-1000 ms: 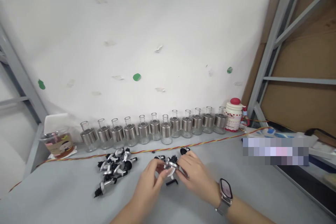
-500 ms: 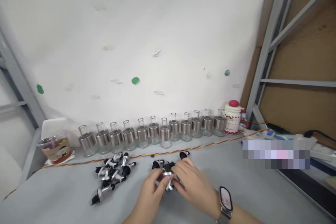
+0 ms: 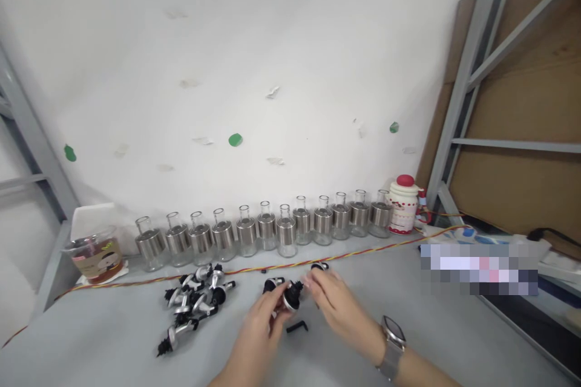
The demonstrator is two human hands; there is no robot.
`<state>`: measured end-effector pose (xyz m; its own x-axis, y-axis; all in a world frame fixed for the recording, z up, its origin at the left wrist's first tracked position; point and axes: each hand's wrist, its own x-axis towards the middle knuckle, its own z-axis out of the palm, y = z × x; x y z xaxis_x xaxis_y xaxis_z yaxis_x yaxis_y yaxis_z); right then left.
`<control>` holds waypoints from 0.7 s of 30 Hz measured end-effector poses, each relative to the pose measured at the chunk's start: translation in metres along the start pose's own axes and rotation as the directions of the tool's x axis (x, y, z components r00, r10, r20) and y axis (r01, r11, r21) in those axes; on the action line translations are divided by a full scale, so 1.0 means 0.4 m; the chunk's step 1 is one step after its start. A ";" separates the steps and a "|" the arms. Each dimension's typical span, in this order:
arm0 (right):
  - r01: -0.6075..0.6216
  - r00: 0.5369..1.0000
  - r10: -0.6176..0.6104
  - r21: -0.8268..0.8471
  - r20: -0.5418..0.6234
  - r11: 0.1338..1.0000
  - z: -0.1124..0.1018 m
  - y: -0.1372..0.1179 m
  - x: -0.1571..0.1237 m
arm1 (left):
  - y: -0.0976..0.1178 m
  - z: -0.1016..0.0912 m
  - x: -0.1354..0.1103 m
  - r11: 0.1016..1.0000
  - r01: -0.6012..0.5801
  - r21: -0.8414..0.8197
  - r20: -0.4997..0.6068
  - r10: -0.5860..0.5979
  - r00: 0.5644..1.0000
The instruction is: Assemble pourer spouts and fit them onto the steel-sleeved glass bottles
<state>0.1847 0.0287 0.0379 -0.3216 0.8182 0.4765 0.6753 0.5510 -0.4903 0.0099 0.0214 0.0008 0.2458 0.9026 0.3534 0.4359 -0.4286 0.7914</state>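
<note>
My left hand (image 3: 261, 320) is closed round a bottle pourer (image 3: 293, 296), its black ribbed stopper pointing up and to the right. Close beside that stopper is my right hand (image 3: 333, 299), fingers drawn together; what they pinch, if anything, is hidden. A small black L-shaped piece (image 3: 297, 327) lies on the table below the pourer. Another pourer (image 3: 273, 284) rests just behind my left hand, and one more (image 3: 319, 266) is partly covered by my right fingers. Several silver and black pourers (image 3: 195, 299) lie in a loose pile to the left.
Several glass bottles with metal sleeves (image 3: 247, 233) stand along the wall. A red-and-yellow twisted wire (image 3: 354, 252) crosses the table before them. A plastic cup of drink (image 3: 97, 260) is at the left, a white jar with red lid (image 3: 403, 208) at the right.
The pourer has been tilted, its stopper now facing up and right. My right hand has drawn back slightly from it. The black L-shaped piece now shows on the table.
</note>
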 end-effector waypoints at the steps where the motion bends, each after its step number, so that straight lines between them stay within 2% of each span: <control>1: 0.006 0.999 -0.007 0.006 0.035 1.000 0.007 -0.002 -0.003 | 0.001 -0.003 -0.003 0.994 -0.076 0.076 0.013 0.075 0.997; 5: 0.035 0.992 -0.038 0.025 0.120 0.999 0.028 -0.005 -0.017 | 0.003 -0.005 -0.003 0.930 -0.270 0.250 0.079 0.258 0.963; 9: -0.047 0.991 0.027 0.153 0.130 0.987 0.030 0.002 -0.016 | -0.002 -0.008 0.005 0.892 -0.328 0.312 0.096 0.314 0.944; 15: -0.290 0.944 0.179 0.437 0.278 0.851 0.043 0.009 -0.002 | -0.009 -0.014 0.008 0.887 -0.333 0.321 0.155 0.298 0.942; 19: -0.396 0.916 0.279 0.535 0.288 0.746 0.051 0.010 0.003 | 0.004 -0.008 0.000 0.890 -0.306 0.338 0.159 0.266 0.951; 21: -0.446 0.894 0.317 0.573 0.316 0.687 0.054 0.013 0.004 | 0.019 -0.006 -0.007 0.910 -0.256 0.328 0.175 0.208 0.963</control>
<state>0.1732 0.0364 0.0204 -0.2828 0.9583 0.0402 0.2270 0.1076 -0.9679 0.0104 0.0156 0.0068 0.4782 0.7728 0.4173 0.6174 -0.6337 0.4660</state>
